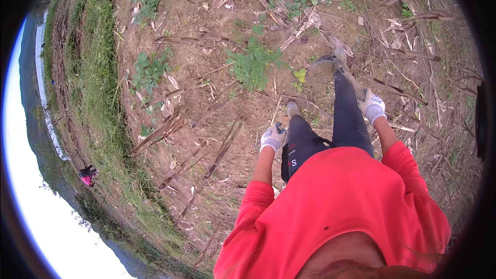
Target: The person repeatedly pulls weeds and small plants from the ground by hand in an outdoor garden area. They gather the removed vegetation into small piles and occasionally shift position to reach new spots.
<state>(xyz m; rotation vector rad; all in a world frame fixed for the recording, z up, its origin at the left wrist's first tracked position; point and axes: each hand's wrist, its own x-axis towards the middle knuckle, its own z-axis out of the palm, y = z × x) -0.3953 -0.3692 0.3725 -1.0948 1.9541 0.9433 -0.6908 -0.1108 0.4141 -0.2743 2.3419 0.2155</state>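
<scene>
My right hand [372,104], in a white work glove with grey-coated fingers, grips the handle [352,81] of a sickle beside my right leg. Its curved blade [323,60] points left, just above the ground near my right foot. At my left thigh hangs my left hand [273,136], gloved the same way. Its fingers are loosely bent, with a gap at the thumb, and I see nothing held in it. A feathery green weed [254,64] grows ahead of my feet, and a small yellow-green seedling [300,75] stands between it and the sickle.
Cut dry stalks [224,147] stick up from the soil at left, more stubble [407,91] at right. Leafy plants [149,71] grow to the left. Beyond them runs a tall grass strip [97,46]. A person in pink and dark clothes [88,176] is far off.
</scene>
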